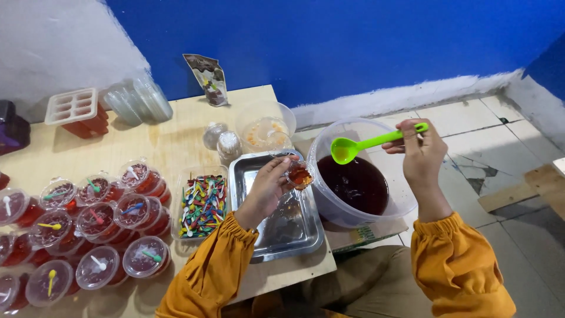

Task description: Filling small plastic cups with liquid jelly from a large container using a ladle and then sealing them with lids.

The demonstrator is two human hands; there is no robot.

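My left hand (268, 188) holds a small clear cup (299, 175) partly filled with dark red liquid, above the right edge of a metal tray (306, 235). My right hand (419, 154) grips the handle of a bright green ladle (353, 147), whose bowl hovers over a large clear tub (326, 194) of dark red liquid. The ladle bowl is just right of the cup. Both arms wear orange sleeves.
Several lidded cups of red jelly (94, 229) with small spoons on top fill the wooden table's left side. A clear box of coloured spoons (203, 205) sits beside the tray. A stack of lids (138, 100), a pink mould (73, 106), a bowl (262, 132) and a packet (207, 78) stand behind.
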